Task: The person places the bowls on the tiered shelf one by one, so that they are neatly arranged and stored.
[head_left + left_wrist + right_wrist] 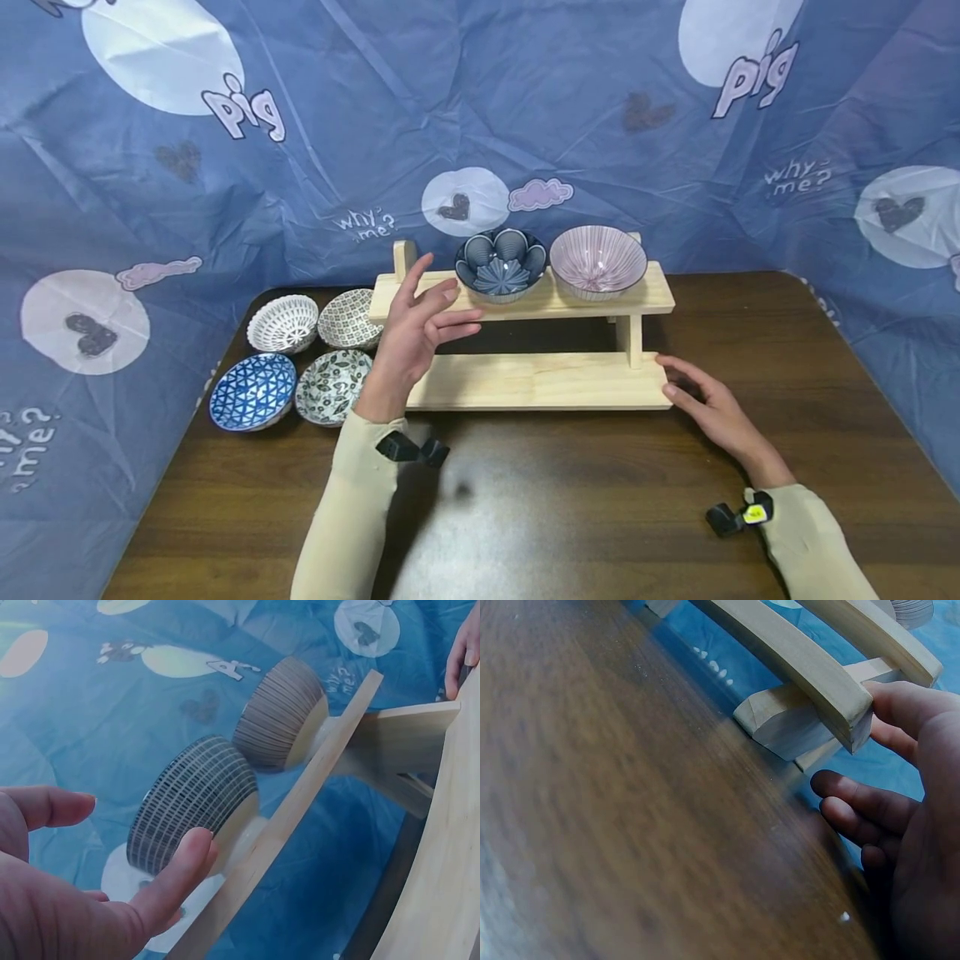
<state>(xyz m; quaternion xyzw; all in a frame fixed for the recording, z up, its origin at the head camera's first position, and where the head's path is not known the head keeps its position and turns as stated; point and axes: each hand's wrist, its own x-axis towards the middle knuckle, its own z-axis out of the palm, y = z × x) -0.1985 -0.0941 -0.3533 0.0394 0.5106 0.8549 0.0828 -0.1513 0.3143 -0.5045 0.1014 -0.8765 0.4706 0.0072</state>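
Observation:
A two-tier wooden rack stands on the dark table. Its top shelf carries a dark blue flower-patterned bowl and a pink striped bowl. My left hand hovers at the shelf's left end with fingers straight, close to the blue bowl and holding nothing. The pink bowl sits further along the shelf. My right hand rests with relaxed fingers against the right end of the lower board, its fingertips on the table.
Several small patterned bowls sit left of the rack: a white one, a grey-dotted one, a blue triangle-patterned one and a leaf-patterned one. Blue printed cloth backs the table.

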